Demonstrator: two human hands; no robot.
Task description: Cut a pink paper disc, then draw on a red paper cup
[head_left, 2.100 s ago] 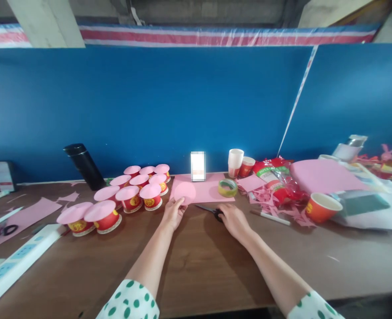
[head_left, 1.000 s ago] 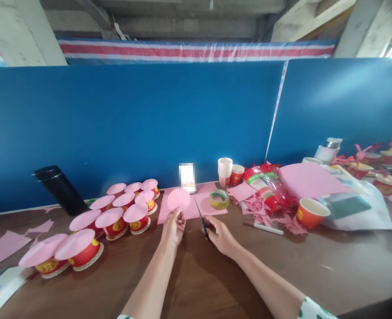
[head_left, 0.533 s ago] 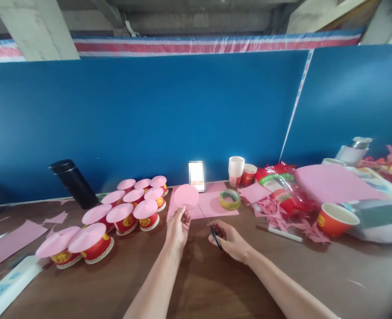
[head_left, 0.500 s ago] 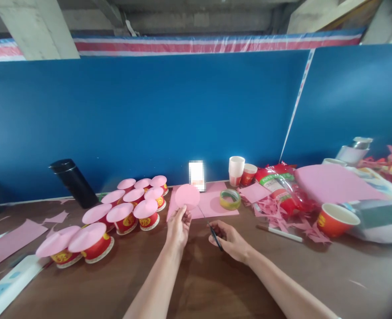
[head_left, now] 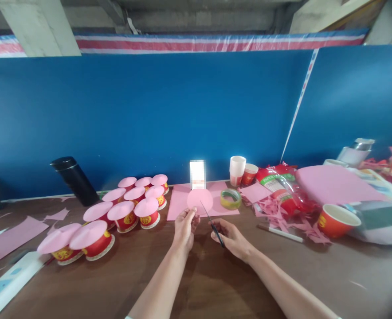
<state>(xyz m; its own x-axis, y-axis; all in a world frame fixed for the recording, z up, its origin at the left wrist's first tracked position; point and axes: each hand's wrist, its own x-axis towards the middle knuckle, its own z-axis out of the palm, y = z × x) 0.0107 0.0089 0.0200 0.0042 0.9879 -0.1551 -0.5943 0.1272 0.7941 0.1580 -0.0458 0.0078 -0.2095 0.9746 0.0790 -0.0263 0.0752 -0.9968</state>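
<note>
Between the fingers of my left hand (head_left: 185, 227) is the lower edge of a pink paper circle (head_left: 199, 200). My right hand (head_left: 231, 237) is closed round the dark handles of a pair of scissors (head_left: 217, 231). Their thin blade points up and left and overlaps the right part of the circle; whether it cuts into the paper I cannot tell. Behind the circle lies a flat pink sheet (head_left: 178, 206), with a yellow-green tape roll (head_left: 230, 199) on its right part. Several red paper cups (head_left: 98, 245) topped with pink paper discs (head_left: 88, 234) stand to the left.
A black bottle (head_left: 74, 180) and a white power strip (head_left: 11, 279) are at left. Right of my hands are stacked cups (head_left: 237, 168), pink scraps (head_left: 276, 217), a white-barrelled pen (head_left: 284, 234), a red plastic package (head_left: 282, 186) and an open red cup (head_left: 337, 220). A blue partition (head_left: 196, 106) stands behind.
My left hand has brought the pink circle to the right and slightly down, so the scissor blade now overlaps it. My right hand with the scissors has shifted only slightly.
</note>
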